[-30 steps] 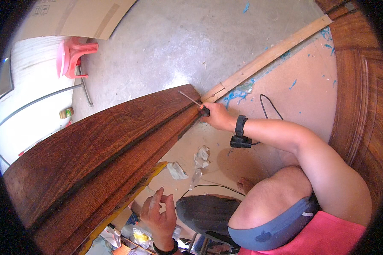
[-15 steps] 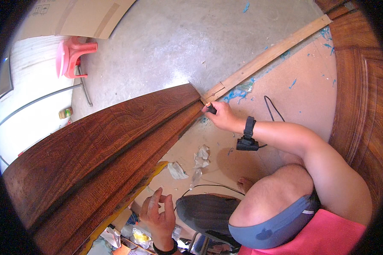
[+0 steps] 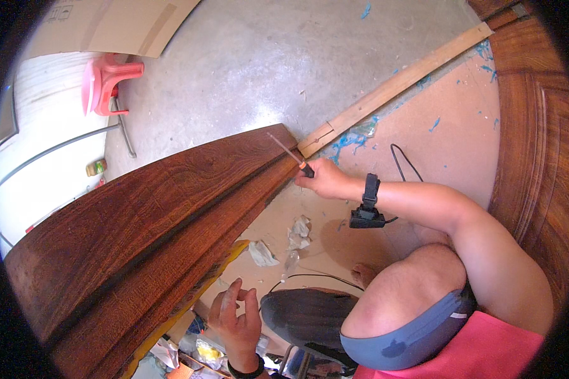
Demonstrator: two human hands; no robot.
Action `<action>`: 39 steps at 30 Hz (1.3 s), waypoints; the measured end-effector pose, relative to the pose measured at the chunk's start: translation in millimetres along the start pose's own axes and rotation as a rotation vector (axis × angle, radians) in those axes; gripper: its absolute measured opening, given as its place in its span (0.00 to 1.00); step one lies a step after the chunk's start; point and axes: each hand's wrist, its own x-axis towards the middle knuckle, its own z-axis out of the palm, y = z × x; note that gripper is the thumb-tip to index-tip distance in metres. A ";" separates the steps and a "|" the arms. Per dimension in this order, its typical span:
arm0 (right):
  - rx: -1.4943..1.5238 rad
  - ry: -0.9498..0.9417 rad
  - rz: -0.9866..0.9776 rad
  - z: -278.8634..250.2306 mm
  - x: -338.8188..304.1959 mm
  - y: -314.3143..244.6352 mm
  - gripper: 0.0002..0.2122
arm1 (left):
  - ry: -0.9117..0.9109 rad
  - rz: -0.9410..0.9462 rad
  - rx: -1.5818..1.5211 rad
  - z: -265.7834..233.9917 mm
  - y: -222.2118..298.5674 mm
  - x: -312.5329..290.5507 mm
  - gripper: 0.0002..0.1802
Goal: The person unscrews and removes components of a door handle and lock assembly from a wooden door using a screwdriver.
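My right hand (image 3: 325,179) is closed around a screwdriver (image 3: 287,150) with a black and orange handle. Its long thin shaft points up and left, over the end of a dark brown carved wooden board (image 3: 171,183). That end meets a lighter wooden strip (image 3: 385,88), which runs off toward the far right. Near the board's lower edge, my left hand (image 3: 237,319) is held up with its fingers apart and slightly curled, holding nothing.
A brown sheet (image 3: 449,132) with blue scraps covers the floor, and crumpled paper (image 3: 262,252) lies on it. More dark wood panelling (image 3: 531,126) is at right. A pink plastic stool (image 3: 104,85) and a cardboard box (image 3: 107,28) stand far left. Clutter (image 3: 202,350) fills the bottom.
The screwdriver has swung so that its shaft now shows, pointing up-left over the board. My right hand has shifted slightly down from the joint; my left hand stays put.
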 end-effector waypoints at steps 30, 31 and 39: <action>0.530 -0.072 0.182 -0.5 -20.7 -49.2 0.11 | 0.000 0.042 0.039 0.1 -3.1 -4.5 0.16; 0.531 -0.071 0.181 0.3 -19.5 -48.1 0.11 | 0.003 0.039 0.031 0.0 -2.3 -4.4 0.16; 0.478 -0.220 0.116 -10.6 -23.1 -51.6 0.08 | 0.005 0.006 0.040 0.2 0.9 -4.9 0.16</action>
